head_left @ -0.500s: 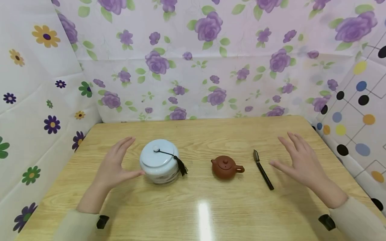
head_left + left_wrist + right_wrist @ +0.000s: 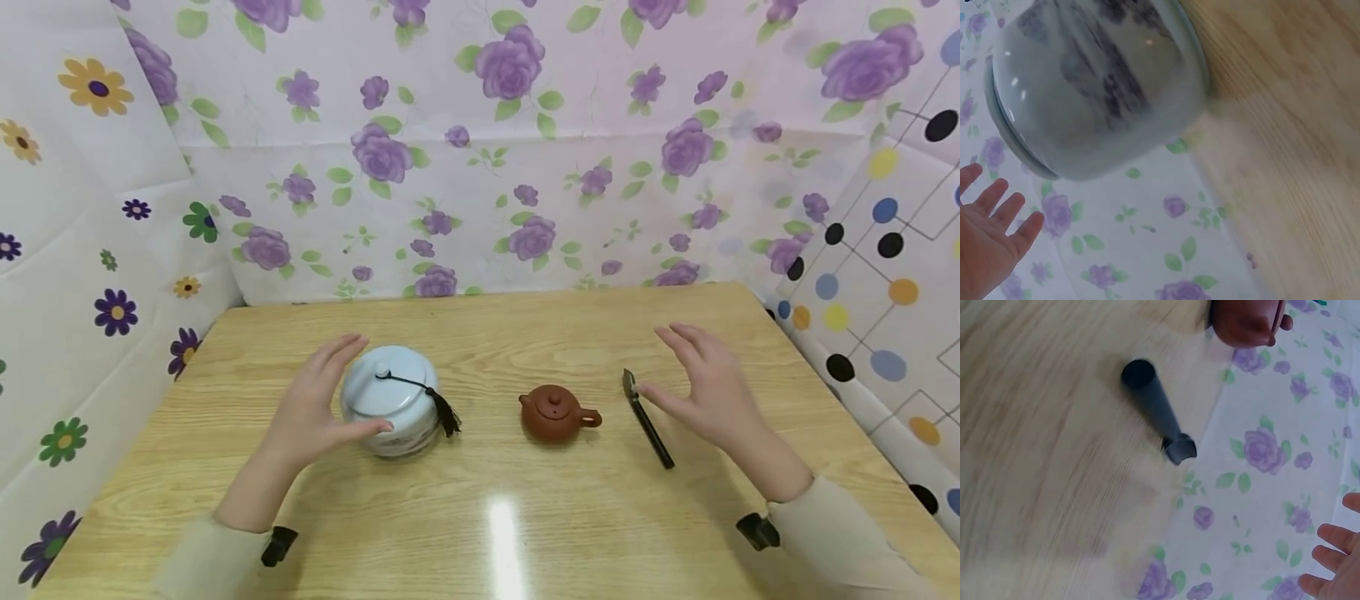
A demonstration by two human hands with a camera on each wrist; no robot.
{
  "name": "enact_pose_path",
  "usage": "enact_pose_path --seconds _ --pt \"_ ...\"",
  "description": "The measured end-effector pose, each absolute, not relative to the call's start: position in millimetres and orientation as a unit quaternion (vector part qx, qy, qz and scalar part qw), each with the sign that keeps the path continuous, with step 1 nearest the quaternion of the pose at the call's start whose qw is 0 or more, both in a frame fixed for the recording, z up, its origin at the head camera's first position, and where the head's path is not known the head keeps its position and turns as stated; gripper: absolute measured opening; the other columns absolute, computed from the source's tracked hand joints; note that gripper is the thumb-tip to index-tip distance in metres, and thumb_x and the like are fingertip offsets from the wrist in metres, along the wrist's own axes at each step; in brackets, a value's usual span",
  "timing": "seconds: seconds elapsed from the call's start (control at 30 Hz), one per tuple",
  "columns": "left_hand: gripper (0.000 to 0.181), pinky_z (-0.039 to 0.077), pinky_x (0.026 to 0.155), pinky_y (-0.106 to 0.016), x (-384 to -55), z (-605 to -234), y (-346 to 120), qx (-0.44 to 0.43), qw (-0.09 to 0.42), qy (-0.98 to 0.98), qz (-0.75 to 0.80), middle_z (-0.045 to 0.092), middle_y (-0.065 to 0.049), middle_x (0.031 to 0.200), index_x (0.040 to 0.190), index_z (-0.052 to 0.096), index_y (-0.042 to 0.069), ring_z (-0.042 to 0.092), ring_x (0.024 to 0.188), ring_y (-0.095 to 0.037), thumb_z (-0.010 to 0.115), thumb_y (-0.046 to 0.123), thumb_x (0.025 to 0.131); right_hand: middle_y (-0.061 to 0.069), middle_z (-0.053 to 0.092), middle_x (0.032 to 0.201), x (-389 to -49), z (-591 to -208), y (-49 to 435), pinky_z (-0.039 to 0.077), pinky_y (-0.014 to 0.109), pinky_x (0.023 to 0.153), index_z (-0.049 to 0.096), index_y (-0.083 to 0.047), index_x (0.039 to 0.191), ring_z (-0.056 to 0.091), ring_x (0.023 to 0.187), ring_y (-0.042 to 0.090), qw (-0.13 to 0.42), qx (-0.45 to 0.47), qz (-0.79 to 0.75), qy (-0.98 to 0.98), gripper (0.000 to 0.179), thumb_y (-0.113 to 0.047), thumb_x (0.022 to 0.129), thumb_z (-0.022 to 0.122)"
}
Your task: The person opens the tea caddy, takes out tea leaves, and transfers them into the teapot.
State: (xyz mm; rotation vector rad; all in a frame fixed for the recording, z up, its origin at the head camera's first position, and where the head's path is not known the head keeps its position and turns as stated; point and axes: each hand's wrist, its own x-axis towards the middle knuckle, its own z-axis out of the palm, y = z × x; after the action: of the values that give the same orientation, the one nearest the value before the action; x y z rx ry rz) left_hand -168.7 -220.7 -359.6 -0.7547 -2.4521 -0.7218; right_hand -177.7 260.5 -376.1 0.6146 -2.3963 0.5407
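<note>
A pale, round lidded jar [image 2: 401, 400] with a black tassel tied to its knob stands left of centre. My left hand [image 2: 307, 421] hovers at its left side, fingers spread, the thumb overlapping the jar's front in the head view; I cannot tell whether they touch. The left wrist view shows the jar's [image 2: 1097, 94] dark painted pattern. At right lies a slim dark tool [image 2: 651, 429] with a scooped, pointed tip. My right hand [image 2: 708, 400] hangs beside it, fingers apart and holding nothing, thumb near that tip. Between them sits a small reddish-brown teapot [image 2: 551, 417], handle facing right.
Everything stands on a light wooden table [image 2: 420, 533]. Behind it hangs a purple-flowered cloth [image 2: 465, 183]. Patterned cloths also close off the left side [image 2: 60, 333] and the right side [image 2: 900, 350].
Both hands have moved inward: the left one rightward over the jar's edge, the right one leftward to the dark tool. The objects stay in place, while the head view has shifted slightly.
</note>
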Motion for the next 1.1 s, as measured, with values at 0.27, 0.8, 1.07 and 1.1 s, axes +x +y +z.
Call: enact_pose_path --seconds 0.27,0.8,1.07,1.1 --pt "0.095 0.045 0.096 -0.057 -168 -361 -194 -0.315 0.254 -0.877 -0.259 0.047 -0.017 0.138 0.139 0.046 0.008 0.047 0.123 -0.039 0.059 0.074 0.072 0.025 0.053 0.127 -179 -378 241 0.038 0.064 0.092 0.053 0.001 0.130 0.048 0.115 0.045 0.289 0.247 0.228 -0.896 0.071 -0.048 0.082 0.070" --pt "0.080 0.047 0.098 -0.045 -170 -359 -147 -0.409 0.237 -0.838 -0.274 0.045 -0.017 0.139 0.137 0.045 -0.001 0.045 0.127 -0.032 0.069 0.051 0.080 0.019 0.058 0.123 -189 -386 206 0.045 0.057 0.091 0.057 -0.001 0.126 0.052 0.113 0.039 0.243 0.268 0.253 -0.897 0.060 -0.024 0.075 0.079" --pt "0.081 0.039 0.108 -0.043 -172 -364 -119 -0.393 0.149 -0.836 -0.354 0.043 -0.015 0.141 0.138 0.042 0.000 0.040 0.132 -0.028 0.084 0.021 0.072 0.018 0.061 0.118 -190 -388 193 0.050 0.053 0.087 0.060 -0.004 0.123 0.055 0.110 0.036 0.223 0.286 0.257 -0.896 0.053 -0.023 0.077 0.078" --pt "0.081 0.038 0.109 -0.043 -173 -365 -115 -0.390 0.140 -0.836 -0.359 0.043 -0.015 0.142 0.138 0.042 0.000 0.040 0.132 -0.028 0.083 0.022 0.073 0.017 0.061 0.117 -190 -388 192 0.050 0.052 0.087 0.060 -0.004 0.123 0.055 0.109 0.035 0.220 0.287 0.257 -0.896 0.052 -0.023 0.078 0.078"
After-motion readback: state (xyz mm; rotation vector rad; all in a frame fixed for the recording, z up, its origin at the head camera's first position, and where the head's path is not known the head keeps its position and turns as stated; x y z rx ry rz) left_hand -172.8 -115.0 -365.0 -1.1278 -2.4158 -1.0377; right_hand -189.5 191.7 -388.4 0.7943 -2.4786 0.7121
